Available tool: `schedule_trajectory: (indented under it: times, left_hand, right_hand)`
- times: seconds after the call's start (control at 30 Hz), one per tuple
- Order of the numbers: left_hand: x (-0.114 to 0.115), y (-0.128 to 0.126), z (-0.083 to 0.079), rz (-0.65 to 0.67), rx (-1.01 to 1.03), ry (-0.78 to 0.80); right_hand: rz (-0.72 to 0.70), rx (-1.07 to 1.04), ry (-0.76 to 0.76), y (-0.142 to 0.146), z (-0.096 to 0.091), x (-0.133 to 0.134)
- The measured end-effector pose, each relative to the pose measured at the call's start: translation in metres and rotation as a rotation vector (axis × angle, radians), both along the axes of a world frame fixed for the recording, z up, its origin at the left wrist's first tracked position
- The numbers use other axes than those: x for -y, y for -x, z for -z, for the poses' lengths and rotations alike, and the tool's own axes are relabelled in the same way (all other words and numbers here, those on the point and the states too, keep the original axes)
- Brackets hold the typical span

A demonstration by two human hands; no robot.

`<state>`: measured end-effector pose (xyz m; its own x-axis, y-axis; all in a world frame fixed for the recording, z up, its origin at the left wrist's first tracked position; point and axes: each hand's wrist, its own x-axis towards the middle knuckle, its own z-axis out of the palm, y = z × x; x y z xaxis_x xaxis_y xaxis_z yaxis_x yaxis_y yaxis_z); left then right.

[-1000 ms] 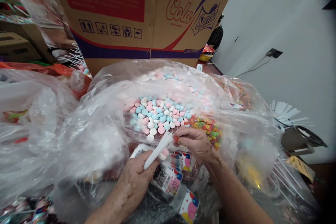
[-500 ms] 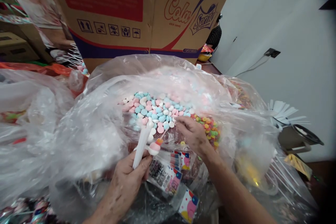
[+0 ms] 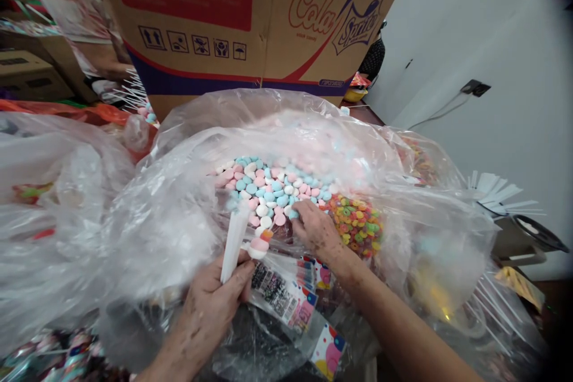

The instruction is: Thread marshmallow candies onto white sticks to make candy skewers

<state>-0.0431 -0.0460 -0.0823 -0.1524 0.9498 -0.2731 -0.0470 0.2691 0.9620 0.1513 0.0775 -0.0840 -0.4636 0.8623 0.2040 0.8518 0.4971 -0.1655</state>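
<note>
My left hand (image 3: 210, 298) is closed around a white paper stick (image 3: 233, 239) that points up, with a pink and orange candy (image 3: 259, 243) threaded beside it. My right hand (image 3: 313, 228) reaches into a big clear plastic bag (image 3: 170, 215), fingertips pinched among the pink, blue and white round candies (image 3: 268, 188). What they pinch is hidden. A heap of small multicoloured ring candies (image 3: 358, 224) lies just right of that hand. Printed clear sleeves (image 3: 286, 298) lie under both hands.
A large cardboard box (image 3: 250, 18) marked Cola and Sprite stands behind the bag. More clear bags (image 3: 49, 203) lie at the left. Bundles of white sticks (image 3: 496, 194) fan out at the right near a white wall (image 3: 492, 42).
My right hand has moved from the stick's tip forward into the pastel candies. My left hand has turned the stick from slanted to nearly upright.
</note>
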Motion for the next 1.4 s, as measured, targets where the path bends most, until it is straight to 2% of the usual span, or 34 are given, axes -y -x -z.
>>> schedule_trajectory:
  times: [0.1, 0.2, 0.37, 0.47, 0.6, 0.8, 0.9, 1.0, 1.1, 1.17, 1.3, 1.4]
  left_hand:
    - [-0.001, -0.002, -0.006, -0.049, 0.03, 0.005]
    - [-0.001, -0.004, -0.01, -0.099, 0.058, 0.026]
    - [0.0, -0.003, -0.01, -0.063, 0.007, 0.019]
    - [0.0, -0.001, -0.011, -0.052, -0.01, 0.011]
    - [-0.001, 0.001, -0.007, -0.02, -0.015, -0.011]
    - [0.0, 0.002, 0.001, -0.006, 0.021, -0.012]
    - [0.001, 0.0, 0.001, -0.004, 0.025, -0.017]
    - [0.002, -0.001, 0.001, 0.002, 0.013, -0.023]
    - [0.003, -0.001, 0.002, 0.015, -0.001, -0.014]
    - [0.003, -0.001, 0.002, 0.019, -0.01, -0.006]
    - [0.001, -0.004, -0.002, 0.028, -0.001, -0.017]
    - [0.0, -0.006, -0.004, 0.0, 0.017, -0.01]
  right_hand:
    - [-0.019, -0.137, 0.004, 0.001, -0.001, -0.001]
    - [-0.162, -0.194, -0.018, 0.006, 0.0, -0.003]
    - [-0.339, -0.07, -0.132, 0.016, 0.005, -0.004]
    - [-0.38, 0.043, -0.175, 0.015, 0.007, -0.001]
    - [-0.398, 0.096, -0.18, -0.001, 0.005, 0.005]
    - [-0.54, 0.066, -0.147, -0.035, -0.007, 0.019]
    - [-0.469, 0.08, -0.132, -0.043, -0.011, 0.022]
    - [-0.355, -0.038, -0.127, -0.042, -0.011, 0.02]
    - [-0.339, -0.134, -0.151, -0.031, -0.007, 0.016]
    - [-0.348, -0.09, -0.179, -0.021, -0.004, 0.015]
    - [-0.324, 0.126, -0.175, -0.004, 0.002, 0.013]
    - [-0.257, 0.131, -0.102, 0.0, 0.002, 0.011]
